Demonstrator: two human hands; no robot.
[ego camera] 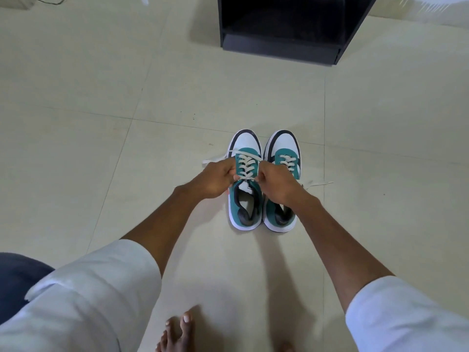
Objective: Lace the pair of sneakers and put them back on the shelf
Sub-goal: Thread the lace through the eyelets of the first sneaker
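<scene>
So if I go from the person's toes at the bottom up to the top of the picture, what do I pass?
Bare toes → heels of the teal sneakers → the two hands, left hand and right hand, each with a grip on the left sneaker's lace → white toe caps → bare floor tiles → black shelf.

The floor [106, 80] is laid in large cream tiles, divided by thin grey grout lines and softly lit — faint specks are scattered on it. A black unit [281, 50] is set at the top, its cavity dark.
</scene>
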